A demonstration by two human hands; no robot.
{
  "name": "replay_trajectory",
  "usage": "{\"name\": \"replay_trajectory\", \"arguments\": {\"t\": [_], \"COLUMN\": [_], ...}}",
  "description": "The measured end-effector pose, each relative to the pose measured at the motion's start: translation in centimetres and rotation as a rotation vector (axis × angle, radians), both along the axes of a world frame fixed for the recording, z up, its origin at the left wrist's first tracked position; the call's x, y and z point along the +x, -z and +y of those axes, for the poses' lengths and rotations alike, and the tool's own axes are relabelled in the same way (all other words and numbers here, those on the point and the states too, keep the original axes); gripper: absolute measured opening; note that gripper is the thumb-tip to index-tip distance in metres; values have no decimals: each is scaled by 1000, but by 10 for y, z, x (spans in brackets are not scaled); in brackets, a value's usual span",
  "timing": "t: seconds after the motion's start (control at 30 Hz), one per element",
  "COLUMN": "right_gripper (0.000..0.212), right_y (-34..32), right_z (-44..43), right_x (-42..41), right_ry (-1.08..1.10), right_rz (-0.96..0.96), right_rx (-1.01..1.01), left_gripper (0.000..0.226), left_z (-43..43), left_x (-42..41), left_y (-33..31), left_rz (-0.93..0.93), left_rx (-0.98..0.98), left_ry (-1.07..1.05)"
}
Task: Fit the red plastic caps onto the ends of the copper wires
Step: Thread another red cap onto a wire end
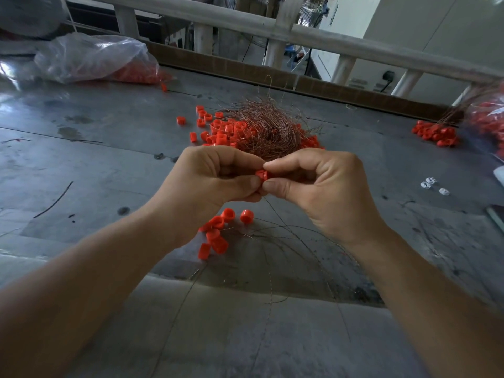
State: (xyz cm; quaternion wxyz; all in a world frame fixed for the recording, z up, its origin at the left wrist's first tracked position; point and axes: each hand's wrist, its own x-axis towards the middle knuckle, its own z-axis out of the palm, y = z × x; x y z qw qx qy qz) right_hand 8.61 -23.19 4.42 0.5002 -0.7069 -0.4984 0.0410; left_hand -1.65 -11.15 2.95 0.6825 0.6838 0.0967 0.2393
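Note:
My left hand point(218, 178) and my right hand point(319, 184) meet above the grey table point(109, 148), both pinching one red cap point(262, 175) between thumbs and forefingers. A thin copper wire point(275, 211) hangs down from under the fingers toward me. Behind the hands lies a tangled bundle of copper wires point(268, 129) on a heap of loose red caps point(222, 130). A small cluster of red caps point(218, 233) with wires attached lies just below my hands.
A clear plastic bag point(90, 57) holding red caps sits at the back left. Another bag of caps point(488, 118) and a pile of capped wires point(436, 133) lie at the right. Small white pieces point(431, 184) rest at the right. A grey railing point(245, 25) runs behind the table.

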Motion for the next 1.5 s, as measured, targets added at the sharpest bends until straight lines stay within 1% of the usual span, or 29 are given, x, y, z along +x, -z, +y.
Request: {"name": "replay_trajectory", "arguments": {"t": [0.23, 0.37, 0.5, 0.6, 0.73, 0.83, 0.87, 0.97, 1.07, 1.13, 1.23, 1.27, 1.37, 1.5], "right_gripper": [21, 24, 24, 25, 23, 35, 36, 26, 14, 9, 7, 7, 5, 4], "right_y": [0, 1, 4, 2, -1, -3, -4, -6, -6, -5, -2, -2, -1, 1], "right_z": [0, 0, 1, 0, -1, -2, -3, -4, -4, -3, -3, -3, -2, -3], "right_x": [-1, -2, -4, -3, -1, 4, 5, 4, 2, 1, -1, -1, -5, -5], "right_ry": [-17, -16, -11, -40, -110, -190, -225, -295, -252, -215, -177, -171, -164, -151], "right_rz": [16, -23, -175, -145, -35, -38, -50, -77, -190, -254, -314, -316, -288, -292], "right_rx": [5, 27, 57, 76, 9, -112, -155, -213, -162, -137, -135, -131, -110, -82], "left_gripper": [21, 19, 15, 18, 20, 27, 32, 43, 41, 48, 53, 54, 63, 58], "left_z": [3, 2, 4, 7, 11, 13, 13, 14, 13, 9, 2, 0, -2, -3], "left_x": [-2, -3, -4, -6, -8, -9, -9, -10, -10, -11, -9, -9, -10, -12], "left_y": [0, -1, 0, -1, 0, 0, 0, -1, -2, -1, 3, 4, 4, 5], "left_rz": [21, 23, 32, 45, 62, 91, 99, 113, 67, 24, -7, -19, -77, -77], "left_rx": [14, -5, -7, -68, -68, -87, -94, -107, -144, -103, 53, 68, 79, 68], "left_ry": [32, 43, 62, 134, 237, 311, 330, 361, 394, 381, 241, 222, 255, 250]}}
